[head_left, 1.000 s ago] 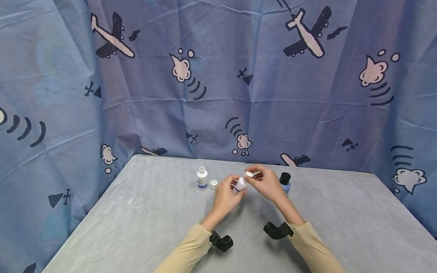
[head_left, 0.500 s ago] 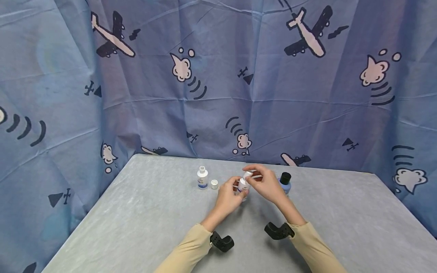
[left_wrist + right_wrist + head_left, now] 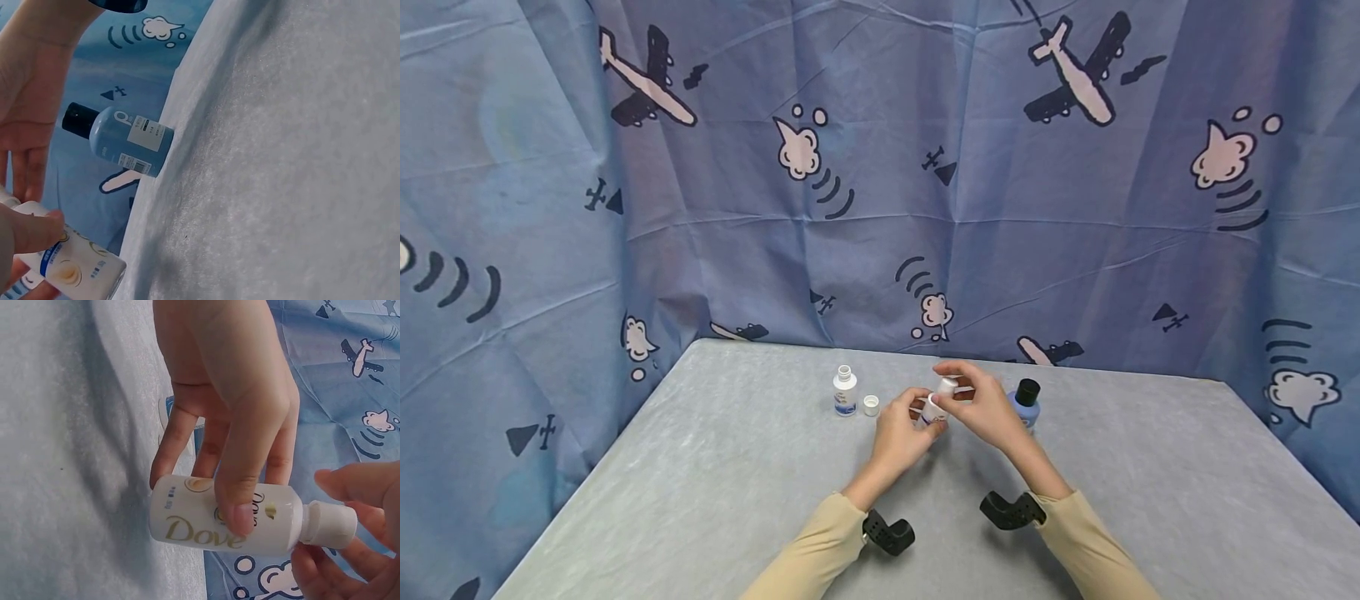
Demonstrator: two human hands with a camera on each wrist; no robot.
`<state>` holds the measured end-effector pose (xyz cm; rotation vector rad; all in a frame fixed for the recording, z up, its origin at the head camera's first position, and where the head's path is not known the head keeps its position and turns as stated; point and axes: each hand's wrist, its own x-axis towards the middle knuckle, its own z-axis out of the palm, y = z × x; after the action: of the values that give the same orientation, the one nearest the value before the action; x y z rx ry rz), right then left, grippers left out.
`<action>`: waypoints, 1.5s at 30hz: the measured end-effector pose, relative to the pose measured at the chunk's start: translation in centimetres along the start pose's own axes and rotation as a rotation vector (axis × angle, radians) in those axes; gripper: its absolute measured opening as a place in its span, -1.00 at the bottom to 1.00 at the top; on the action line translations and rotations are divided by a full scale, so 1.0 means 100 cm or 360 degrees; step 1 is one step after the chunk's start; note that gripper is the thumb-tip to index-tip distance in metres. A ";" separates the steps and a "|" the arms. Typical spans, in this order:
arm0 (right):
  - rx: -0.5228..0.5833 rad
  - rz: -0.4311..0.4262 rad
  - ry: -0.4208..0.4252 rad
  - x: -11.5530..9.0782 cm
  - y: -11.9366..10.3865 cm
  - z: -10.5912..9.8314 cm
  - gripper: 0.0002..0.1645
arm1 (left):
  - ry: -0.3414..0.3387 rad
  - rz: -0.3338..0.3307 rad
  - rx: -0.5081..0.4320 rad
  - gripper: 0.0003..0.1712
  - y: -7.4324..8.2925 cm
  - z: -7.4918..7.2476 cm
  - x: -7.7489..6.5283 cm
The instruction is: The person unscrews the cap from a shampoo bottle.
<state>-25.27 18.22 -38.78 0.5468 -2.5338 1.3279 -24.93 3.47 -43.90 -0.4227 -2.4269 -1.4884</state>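
Observation:
A white Dove bottle (image 3: 219, 512) is held up by my left hand (image 3: 901, 429), its thumb across the front and the fingers behind. My right hand (image 3: 985, 407) pinches the white cap (image 3: 336, 525) at the bottle's neck, where a short stretch of neck shows below the cap in the right wrist view. The left wrist view catches the bottle's lower body and my left thumb (image 3: 37, 232), with my right hand above. Left of my hands, an uncapped white bottle (image 3: 845, 394) stands upright beside a loose white cap (image 3: 871, 406).
A blue bottle with a black cap (image 3: 1026, 403) stands just behind my right wrist. The grey table (image 3: 715, 467) ends at a blue curtain (image 3: 865, 183) printed with airplanes, which hangs behind and at both sides.
The held bottle has swung slightly toward upright and then leaned a little again. My right fingers have shifted slightly on the cap. The standing bottles and loose cap have stayed put.

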 end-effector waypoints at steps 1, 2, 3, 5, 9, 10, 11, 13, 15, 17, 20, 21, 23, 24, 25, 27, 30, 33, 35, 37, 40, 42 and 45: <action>-0.0008 0.0007 0.0009 0.000 0.000 0.000 -0.51 | 0.0005 0.0001 0.0008 -0.53 0.000 0.000 0.000; -0.0014 0.0022 0.0016 0.000 0.000 0.000 -0.51 | 0.0008 0.0000 0.0014 -0.54 0.000 0.000 0.000; -0.0028 0.0044 0.0024 0.000 0.000 0.001 -0.50 | 0.0012 -0.0001 0.0019 -0.54 0.000 -0.001 0.001; -0.0079 0.0094 0.0047 0.000 -0.001 0.001 -0.50 | 0.0019 0.0018 0.0022 -0.55 0.000 -0.001 0.001; -0.0181 0.0212 0.0091 0.000 -0.001 0.001 -0.50 | 0.0034 0.0041 0.0054 -0.54 0.000 -0.002 0.002; -0.0191 0.0236 0.0100 0.000 -0.001 0.001 -0.51 | 0.0038 0.0046 0.0063 -0.53 0.000 -0.002 0.002; -0.0197 0.0257 0.0108 0.000 -0.001 0.001 -0.52 | 0.0042 0.0048 0.0077 -0.53 0.000 -0.003 0.002; -0.0204 0.0284 0.0117 0.000 -0.001 0.001 -0.55 | 0.0050 0.0053 0.0097 -0.52 0.000 -0.003 0.001; -0.0202 0.0296 0.0124 0.001 -0.001 0.001 -0.59 | 0.0057 0.0062 0.0103 -0.53 0.000 -0.004 0.001; -0.0206 0.0291 0.0128 0.001 -0.002 0.001 -0.62 | 0.0059 0.0066 0.0107 -0.53 -0.001 -0.004 0.001; -0.0203 0.0269 0.0131 0.000 -0.003 0.002 -0.65 | 0.0060 0.0064 0.0095 -0.54 0.000 -0.005 0.000; -0.0204 0.0259 0.0131 0.000 -0.003 0.002 -0.65 | 0.0058 0.0060 0.0087 -0.54 0.000 -0.005 0.000; -0.0204 0.0244 0.0133 -0.001 -0.003 0.002 -0.66 | 0.0053 0.0050 0.0072 -0.54 0.000 -0.005 0.000; -0.0202 0.0238 0.0132 -0.001 -0.003 0.002 -0.66 | 0.0050 0.0047 0.0063 -0.54 0.000 -0.005 0.000; -0.0198 0.0231 0.0126 -0.001 -0.003 0.002 -0.67 | 0.0047 0.0044 0.0058 -0.54 0.000 -0.005 0.000; -0.0192 0.0207 0.0113 -0.002 -0.003 0.002 -0.67 | 0.0042 0.0046 0.0049 -0.54 0.000 -0.005 0.000; -0.0164 0.0162 0.0089 -0.002 -0.003 0.001 -0.66 | 0.0039 0.0050 0.0044 -0.54 0.000 -0.006 -0.001; -0.0147 0.0107 0.0072 -0.002 -0.003 0.001 -0.64 | 0.0033 0.0054 0.0033 -0.54 0.000 -0.006 -0.001; -0.0132 0.0078 0.0059 -0.002 -0.003 0.001 -0.63 | 0.0027 0.0049 0.0025 -0.54 0.000 -0.006 -0.001; -0.0117 0.0056 0.0041 -0.003 -0.003 0.001 -0.63 | 0.0024 0.0045 0.0017 -0.54 0.000 -0.006 -0.002; -0.0085 0.0035 0.0013 -0.003 -0.002 0.001 -0.61 | 0.0018 0.0031 0.0009 -0.54 -0.001 -0.007 -0.002; -0.0060 0.0024 -0.0007 -0.003 -0.001 0.001 -0.60 | 0.0019 0.0027 0.0007 -0.54 -0.002 -0.007 -0.002; -0.0038 0.0039 -0.0013 -0.003 0.000 0.001 -0.58 | 0.0024 0.0023 0.0013 -0.53 -0.002 -0.007 -0.002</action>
<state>-25.01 18.21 -38.92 0.5192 -2.5672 1.3045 -24.76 2.74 -43.89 -0.4250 -2.4127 -1.4700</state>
